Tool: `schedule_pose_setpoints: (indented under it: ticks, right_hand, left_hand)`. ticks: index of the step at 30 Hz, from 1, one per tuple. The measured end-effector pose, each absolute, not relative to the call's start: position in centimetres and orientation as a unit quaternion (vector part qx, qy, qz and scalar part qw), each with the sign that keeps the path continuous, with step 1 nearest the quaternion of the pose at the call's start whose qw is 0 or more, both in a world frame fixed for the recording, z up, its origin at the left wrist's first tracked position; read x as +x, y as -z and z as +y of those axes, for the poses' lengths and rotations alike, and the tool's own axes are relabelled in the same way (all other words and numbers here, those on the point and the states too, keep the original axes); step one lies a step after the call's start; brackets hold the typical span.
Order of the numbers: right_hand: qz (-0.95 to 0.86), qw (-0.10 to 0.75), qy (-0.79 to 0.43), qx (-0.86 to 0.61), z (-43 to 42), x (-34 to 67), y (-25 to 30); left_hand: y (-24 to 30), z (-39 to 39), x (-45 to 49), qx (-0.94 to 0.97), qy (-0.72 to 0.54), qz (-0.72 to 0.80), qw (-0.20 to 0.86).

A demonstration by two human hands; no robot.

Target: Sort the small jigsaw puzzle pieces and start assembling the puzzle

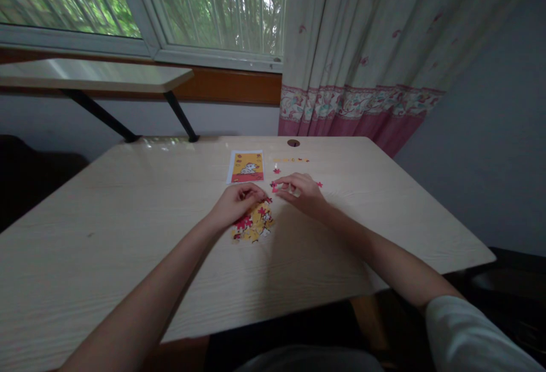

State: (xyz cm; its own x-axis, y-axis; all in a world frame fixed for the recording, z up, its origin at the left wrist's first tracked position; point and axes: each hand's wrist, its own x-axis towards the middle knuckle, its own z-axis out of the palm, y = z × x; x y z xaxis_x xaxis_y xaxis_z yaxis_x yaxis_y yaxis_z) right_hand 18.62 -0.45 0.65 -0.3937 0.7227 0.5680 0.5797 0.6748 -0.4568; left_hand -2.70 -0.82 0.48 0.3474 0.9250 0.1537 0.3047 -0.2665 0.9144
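Note:
A heap of jigsaw pieces point(257, 225) in yellow, red and white lies on the table in front of me. My left hand point(239, 202) is curled over the far left side of this heap, fingers pinched, with a dark red jigsaw piece point(269, 199) at the fingertips. To the right, my right hand point(300, 191) grips a pinkish-red jigsaw piece point(274, 188) between thumb and fingers, just above the tabletop. Behind my hands lies a picture sheet point(247, 167) showing a white cartoon animal on yellow and red.
A row of small yellow and red pieces point(292, 160) runs along the far part of the wooden table point(128, 218). Single red pieces lie near my right hand, one beyond it point(277, 171). A raised shelf point(106, 73) stands back left; a curtain point(341, 76) hangs behind.

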Motion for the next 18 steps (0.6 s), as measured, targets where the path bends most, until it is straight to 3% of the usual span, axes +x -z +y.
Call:
schedule_pose_setpoints:
  ticks: [8,18]
  right_hand:
    - [-0.771,0.469,-0.066,-0.426,0.6,21.1,-2.0]
    - [-0.777,0.477,-0.055,-0.407,0.6,21.1,-1.7]
  left_hand:
    - [0.9,0.3,-4.0,0.71,-0.345,0.508,0.345]
    - [0.9,0.5,-4.5,0.739,-0.311,0.514,0.306]
